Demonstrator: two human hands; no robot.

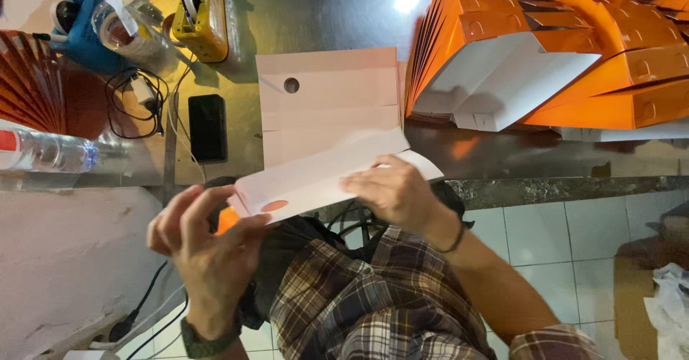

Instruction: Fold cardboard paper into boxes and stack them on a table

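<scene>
White flat cardboard box blank (326,127), one, at frame centre, is being folded: its lower flap is being pinched by the left hand (204,249) and pressed by the right hand (391,191). One plastic bottle (43,150) is lying left.

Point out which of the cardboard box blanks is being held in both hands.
The white-side-up blank at the table's near edge, gripped by left hand and right hand; the orange stack lies untouched behind it.
</scene>
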